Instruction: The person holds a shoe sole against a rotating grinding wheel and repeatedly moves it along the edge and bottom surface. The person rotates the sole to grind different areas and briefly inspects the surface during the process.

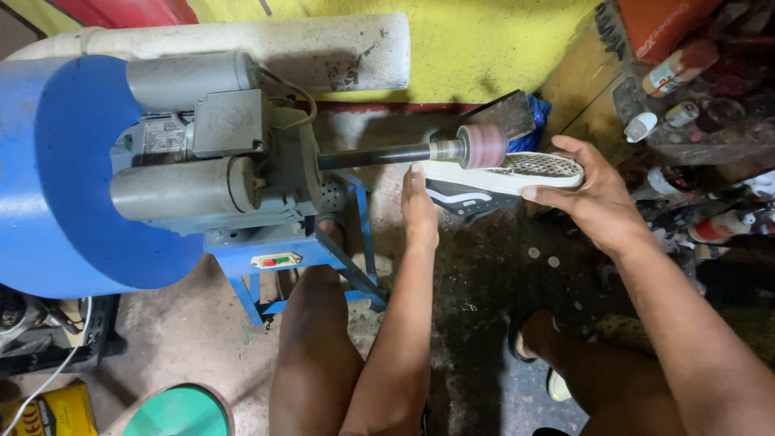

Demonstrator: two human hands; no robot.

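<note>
A white-soled shoe point(517, 171) is held sole-up under the pinkish sanding drum point(482, 146) at the end of a dark shaft point(379, 155) of a grey motor point(202, 153). My left hand point(418, 211) grips the shoe's heel end, just left of the drum. My right hand point(593, 190) wraps around the toe end on the right. The sole's patterned tread faces up and touches or nearly touches the drum.
The motor sits on a blue metal stand point(307, 266) with a switch box point(276, 260). A big blue cover point(56, 186) fills the left. Bottles and cans point(686, 89) crowd a shelf at right. My knees and sandalled foot point(537, 339) are below, a green lid point(178, 412) on the floor.
</note>
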